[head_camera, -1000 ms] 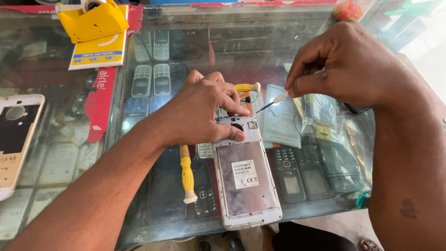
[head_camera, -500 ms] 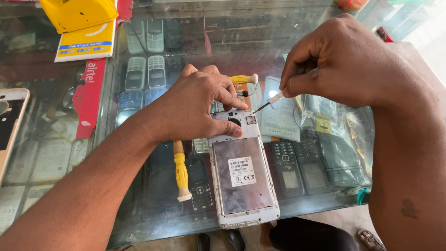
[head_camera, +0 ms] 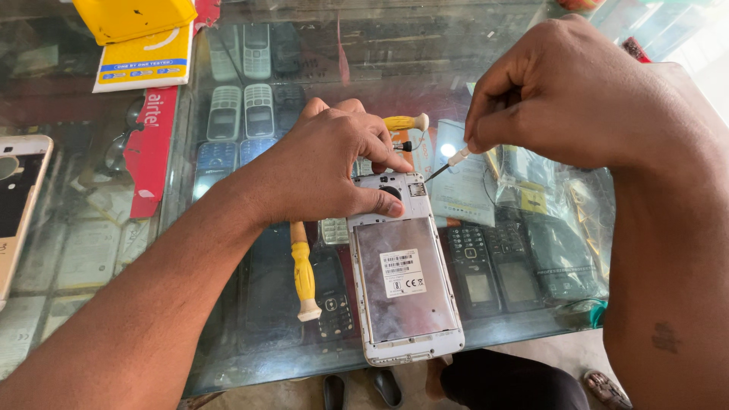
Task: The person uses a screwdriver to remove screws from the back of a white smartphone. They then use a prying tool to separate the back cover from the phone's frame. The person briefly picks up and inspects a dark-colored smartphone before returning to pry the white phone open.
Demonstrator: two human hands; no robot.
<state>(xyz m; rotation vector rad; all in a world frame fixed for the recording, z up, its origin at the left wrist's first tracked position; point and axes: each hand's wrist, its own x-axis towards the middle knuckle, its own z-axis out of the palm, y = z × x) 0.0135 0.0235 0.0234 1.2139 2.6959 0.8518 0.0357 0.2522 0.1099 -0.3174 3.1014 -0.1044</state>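
Left hand (head_camera: 326, 163) presses down on the top end of an opened phone (head_camera: 406, 281), thumb and fingers clamped over its camera area; the phone lies back-up, cover off, on the glass surface (head_camera: 228, 342) near the front edge. Right hand (head_camera: 566, 95) pinches a thin screwdriver (head_camera: 449, 162) between closed fingertips, tip angled down toward the phone's upper right corner; whether the tip touches is hard to tell. A yellow-handled screwdriver (head_camera: 304, 269) lies on the glass just left of the phone, partly under the left wrist. A second yellow handle (head_camera: 406, 121) shows behind the left fingers. Clear plastic bags (head_camera: 554, 205) lie right of the phone. Old keypad phones (head_camera: 258, 110) sit beneath the glass. A pale back cover (head_camera: 19, 197) lies at the far left.
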